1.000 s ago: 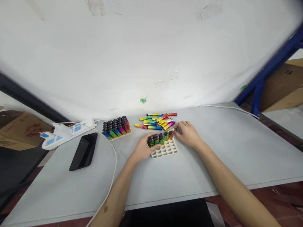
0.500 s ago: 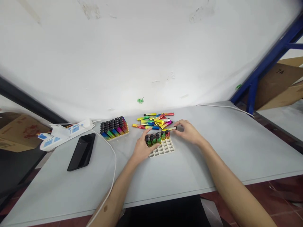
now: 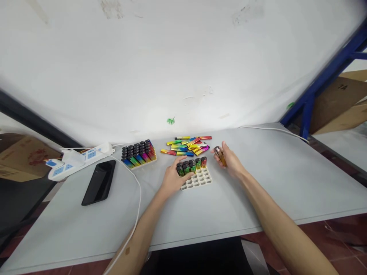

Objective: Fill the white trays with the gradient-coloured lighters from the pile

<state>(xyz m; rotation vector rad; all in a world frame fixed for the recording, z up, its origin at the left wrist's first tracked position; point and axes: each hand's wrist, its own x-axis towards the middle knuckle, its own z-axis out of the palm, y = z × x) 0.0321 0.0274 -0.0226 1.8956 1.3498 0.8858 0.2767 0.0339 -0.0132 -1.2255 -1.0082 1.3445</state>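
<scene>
My camera shows one amber lighter (image 3: pixel 221 156) tilted, right of centre; upright lighters (image 3: pixel 192 166) partly fill the central white tray (image 3: pixel 197 186).

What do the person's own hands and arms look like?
The left hand and right hand are ungloved, with no watch or sleeve visible on either forearm. The left forearm shows a small spot, and a white cable crosses it.

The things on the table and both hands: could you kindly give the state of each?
Left hand: cupped around upright lighters
Right hand: closed on a tilted lighter
Front tray: partly filled
Left tray: packed with standing lighters
Loose lighters: lying in a pile
Phone: lying flat
Power strip: some sockets free
White cable: slack
</scene>
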